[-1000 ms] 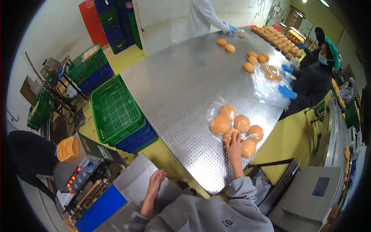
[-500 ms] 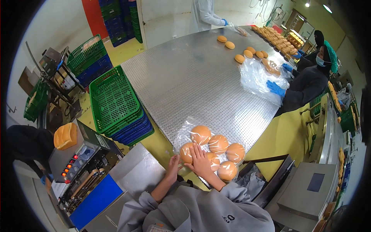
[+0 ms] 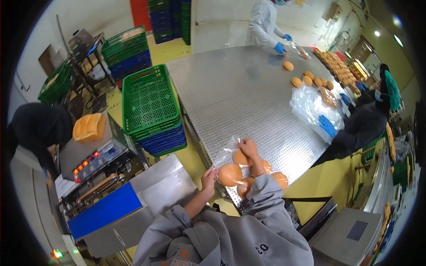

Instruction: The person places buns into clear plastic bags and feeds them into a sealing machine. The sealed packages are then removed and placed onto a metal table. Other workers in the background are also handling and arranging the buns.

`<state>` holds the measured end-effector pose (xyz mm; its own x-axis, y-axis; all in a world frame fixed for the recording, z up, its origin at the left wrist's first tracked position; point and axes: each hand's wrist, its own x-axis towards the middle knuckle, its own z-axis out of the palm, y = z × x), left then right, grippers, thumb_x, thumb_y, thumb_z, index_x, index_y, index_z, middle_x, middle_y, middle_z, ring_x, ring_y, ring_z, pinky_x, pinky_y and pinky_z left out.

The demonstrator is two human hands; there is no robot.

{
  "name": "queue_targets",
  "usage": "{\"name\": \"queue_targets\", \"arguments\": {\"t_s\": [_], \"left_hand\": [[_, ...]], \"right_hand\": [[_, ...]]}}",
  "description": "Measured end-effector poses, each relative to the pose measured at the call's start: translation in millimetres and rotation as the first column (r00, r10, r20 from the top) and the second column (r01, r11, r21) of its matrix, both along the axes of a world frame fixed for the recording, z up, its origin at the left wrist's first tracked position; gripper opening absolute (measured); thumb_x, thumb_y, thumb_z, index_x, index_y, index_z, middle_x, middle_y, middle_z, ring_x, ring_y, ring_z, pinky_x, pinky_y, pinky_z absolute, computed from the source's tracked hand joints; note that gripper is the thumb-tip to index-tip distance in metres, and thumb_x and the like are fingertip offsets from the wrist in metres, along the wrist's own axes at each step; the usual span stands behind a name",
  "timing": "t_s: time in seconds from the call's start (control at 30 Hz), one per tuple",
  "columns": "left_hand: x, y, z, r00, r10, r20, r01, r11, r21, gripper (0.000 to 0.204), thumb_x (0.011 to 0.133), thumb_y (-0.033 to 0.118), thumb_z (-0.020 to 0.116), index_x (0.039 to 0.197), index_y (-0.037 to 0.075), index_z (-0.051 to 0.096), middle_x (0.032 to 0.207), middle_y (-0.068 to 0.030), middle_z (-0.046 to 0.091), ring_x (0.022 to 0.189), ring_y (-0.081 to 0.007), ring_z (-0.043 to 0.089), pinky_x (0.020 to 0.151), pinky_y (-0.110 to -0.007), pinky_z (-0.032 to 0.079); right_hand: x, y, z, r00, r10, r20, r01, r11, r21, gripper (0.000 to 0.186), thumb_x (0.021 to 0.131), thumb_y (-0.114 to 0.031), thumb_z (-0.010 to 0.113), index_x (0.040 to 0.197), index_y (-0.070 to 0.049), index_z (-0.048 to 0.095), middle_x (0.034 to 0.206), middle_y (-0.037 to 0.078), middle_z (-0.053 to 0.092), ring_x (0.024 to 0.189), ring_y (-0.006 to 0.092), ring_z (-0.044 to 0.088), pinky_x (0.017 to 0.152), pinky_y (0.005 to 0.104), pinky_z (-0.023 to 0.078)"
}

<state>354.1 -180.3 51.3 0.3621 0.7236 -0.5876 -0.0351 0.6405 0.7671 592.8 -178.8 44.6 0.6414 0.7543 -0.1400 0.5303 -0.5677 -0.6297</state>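
A clear plastic bag (image 3: 225, 156) of round golden buns (image 3: 230, 174) lies at the near end of the perforated metal table (image 3: 213, 97). At its left edge, my left hand (image 3: 208, 179) pinches the gathered film between the fingers. My right hand (image 3: 249, 149) reaches over the buns, its fingers closed on the far edge of the bag. Several buns show through the film, partly covered by my right forearm and grey sleeve.
Left of the table stands a stack of green and blue crates (image 3: 125, 95). Nearer is a machine with lit buttons (image 3: 86, 165) and a bread loaf (image 3: 89, 127) on top. Co-workers in blue gloves (image 3: 327, 126) handle bags across the table, near loose buns (image 3: 296, 82) and a full tray (image 3: 336, 66).
My right hand has moved from lying flat on the bagged buns to gripping the bag's far edge. My left hand now pinches the bag's left edge. The view has shifted.
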Motion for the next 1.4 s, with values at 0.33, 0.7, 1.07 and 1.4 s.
{"name": "queue_targets", "arguments": {"t_s": [0.33,0.7,1.07,1.4], "left_hand": [[-137,95,37,0.901,0.413,0.134,-0.433,0.832,0.346,0.025,0.084,0.027,0.052,0.074,0.004,0.054,0.069,-0.0071,0.059,0.06,-0.0108,0.055,0.056,-0.021,0.045],[-266,158,-61,0.77,0.638,0.013,-0.599,0.716,0.359,0.022,0.084,0.024,0.053,0.083,0.002,0.055,0.072,-0.0075,0.06,0.06,-0.0125,0.055,0.054,-0.025,0.044],[-276,130,-41,0.829,0.55,-0.1,-0.466,0.779,0.42,0.016,0.077,0.012,0.058,0.083,-0.004,0.059,0.079,-0.0091,0.063,0.068,-0.0147,0.06,0.062,-0.023,0.047],[-260,106,-5,0.899,0.379,-0.219,-0.161,0.751,0.64,0.02,0.077,0.014,0.06,0.089,-0.002,0.062,0.079,-0.0078,0.064,0.072,-0.0106,0.058,0.066,-0.022,0.046]], "right_hand": [[-111,85,12,0.61,0.292,-0.737,-0.014,0.934,0.358,0.015,0.075,-0.011,0.064,0.069,-0.005,0.052,0.063,0.003,0.056,0.054,0.0084,0.05,0.049,0.0204,0.04],[-245,135,-57,0.49,0.338,-0.804,-0.249,0.937,0.243,0.005,0.078,-0.001,0.054,0.082,-0.001,0.05,0.079,0.012,0.058,0.065,0.0156,0.057,0.058,0.0236,0.047],[-258,148,-51,0.933,0.342,-0.109,-0.315,0.926,0.208,0.02,0.07,0.001,0.053,0.09,0.002,0.055,0.078,0.014,0.059,0.071,0.0303,0.057,0.066,0.0339,0.046],[-361,157,58,0.225,0.95,0.216,-0.938,0.152,0.311,0.022,0.06,0.001,0.058,0.082,-0.001,0.056,0.082,0.015,0.054,0.075,0.0301,0.054,0.069,0.0322,0.044]]}}
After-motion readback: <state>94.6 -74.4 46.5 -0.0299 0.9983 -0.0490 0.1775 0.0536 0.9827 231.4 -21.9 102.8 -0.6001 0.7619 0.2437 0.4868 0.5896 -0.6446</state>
